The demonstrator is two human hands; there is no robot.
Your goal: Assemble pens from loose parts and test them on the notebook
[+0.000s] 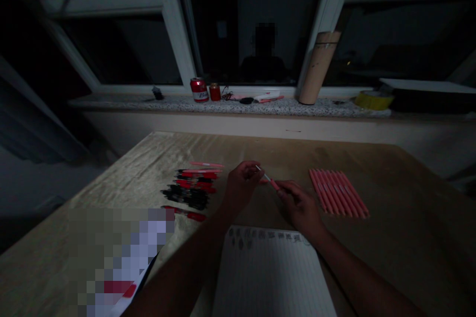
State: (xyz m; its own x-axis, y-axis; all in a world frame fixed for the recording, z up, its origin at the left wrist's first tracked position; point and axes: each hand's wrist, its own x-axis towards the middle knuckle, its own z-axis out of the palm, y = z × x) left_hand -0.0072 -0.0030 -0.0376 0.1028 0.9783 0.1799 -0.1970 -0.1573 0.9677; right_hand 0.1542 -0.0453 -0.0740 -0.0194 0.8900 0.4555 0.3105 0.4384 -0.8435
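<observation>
Both my hands meet above the middle of the table (390, 237) and share one thin pink pen (268, 179). My left hand (241, 187) pinches its pale upper end, and my right hand (299, 204) is closed round its lower pink end. A lined notebook page (271, 277) with a row of small scribbles along its top lies just below my hands. To the left lies a pile of red and black pens (193, 187). To the right, several pink pens (337, 191) lie side by side in a neat row.
A blurred-out item (119, 262) sits at the front left of the table. On the stone windowsill (167, 104) behind stand a red can (199, 89), a small red jar (214, 91), a cardboard tube (319, 67) and a yellow tape roll (374, 99). Dark windows fill the background.
</observation>
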